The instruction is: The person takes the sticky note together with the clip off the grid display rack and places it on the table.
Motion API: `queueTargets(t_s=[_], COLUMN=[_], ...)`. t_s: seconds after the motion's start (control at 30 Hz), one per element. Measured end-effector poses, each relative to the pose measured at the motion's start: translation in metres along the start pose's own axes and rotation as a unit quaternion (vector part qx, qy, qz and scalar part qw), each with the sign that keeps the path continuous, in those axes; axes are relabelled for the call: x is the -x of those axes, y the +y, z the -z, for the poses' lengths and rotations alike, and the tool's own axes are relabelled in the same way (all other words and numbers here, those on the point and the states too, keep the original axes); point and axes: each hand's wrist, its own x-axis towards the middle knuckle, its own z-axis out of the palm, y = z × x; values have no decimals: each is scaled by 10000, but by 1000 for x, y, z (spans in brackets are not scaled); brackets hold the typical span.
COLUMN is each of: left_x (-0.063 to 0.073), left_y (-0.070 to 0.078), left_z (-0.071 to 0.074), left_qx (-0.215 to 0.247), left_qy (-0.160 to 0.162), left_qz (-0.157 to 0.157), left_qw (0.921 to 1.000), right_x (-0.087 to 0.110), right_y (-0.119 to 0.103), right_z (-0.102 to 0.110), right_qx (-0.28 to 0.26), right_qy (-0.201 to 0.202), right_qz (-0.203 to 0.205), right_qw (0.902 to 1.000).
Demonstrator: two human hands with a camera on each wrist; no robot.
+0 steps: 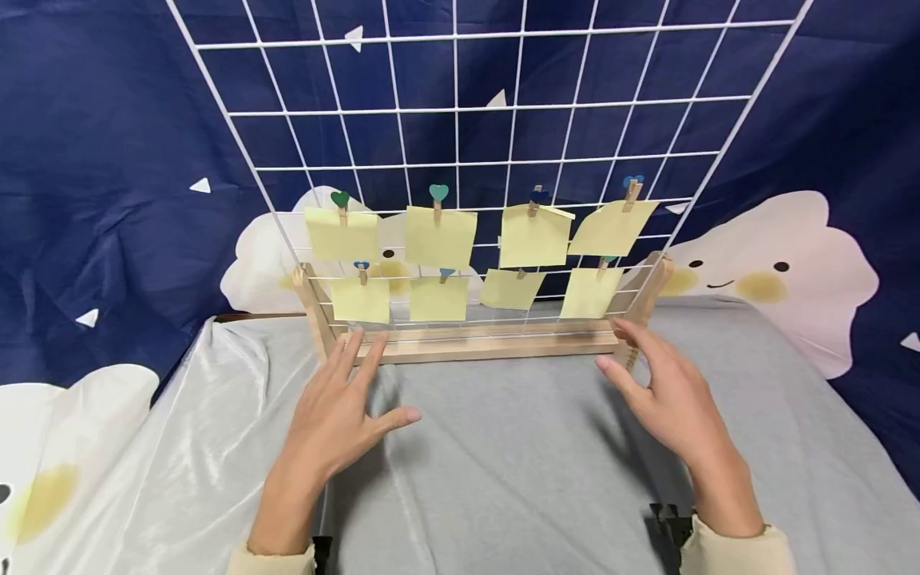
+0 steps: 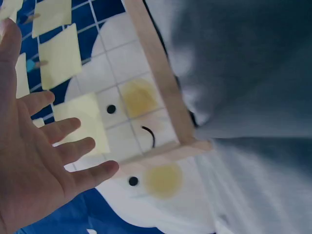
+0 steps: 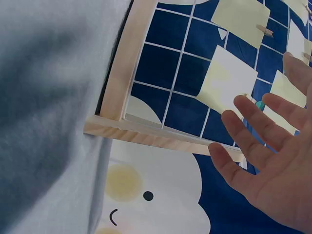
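A white wire grid [image 1: 456, 136] stands upright in a wooden base [image 1: 489, 348]. Yellow paper notes [image 1: 440, 237] hang on its lower part in two rows, each held by a small wooden clothespin [image 1: 437, 211], most with a blue or green heart showing. My left hand [image 1: 327, 423], fingers spread and holding nothing, is in front of the base's left end. On the other side, my right hand [image 1: 676, 399] has its fingertips close to the base's right end, also with nothing in it. Both wrist views show straight, separated fingers beside the wooden end piece [image 2: 161, 73] and the notes [image 3: 229, 78].
Grey cloth [image 1: 496, 455] covers the table beneath the stand. Behind it hangs a dark blue curtain [image 1: 108, 160] printed with smiling clouds [image 1: 783, 239] and small white triangles. Black straps [image 1: 672, 523] show at my wrists beside cream sleeves [image 1: 736, 551].
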Motion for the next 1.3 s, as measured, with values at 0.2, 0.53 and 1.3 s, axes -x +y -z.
queueTargets(t_s=[0.2,0.53,1.3], left_x=[-11,-19,-50], left_y=[17,31,83], left_z=[3,-3,-24], left_qx=[159,263,1828], left_qy=[95,227,946], left_qz=[-188,-239,-718], left_qw=[9997,9991,9760], right_x=[-3,-11,-39], right_y=[3,7,5], right_z=[5,9,27], right_qx=[-2,161,-54], right_qy=[180,56,642], right_qz=[105,167,303], right_qw=[9998,9997,9975])
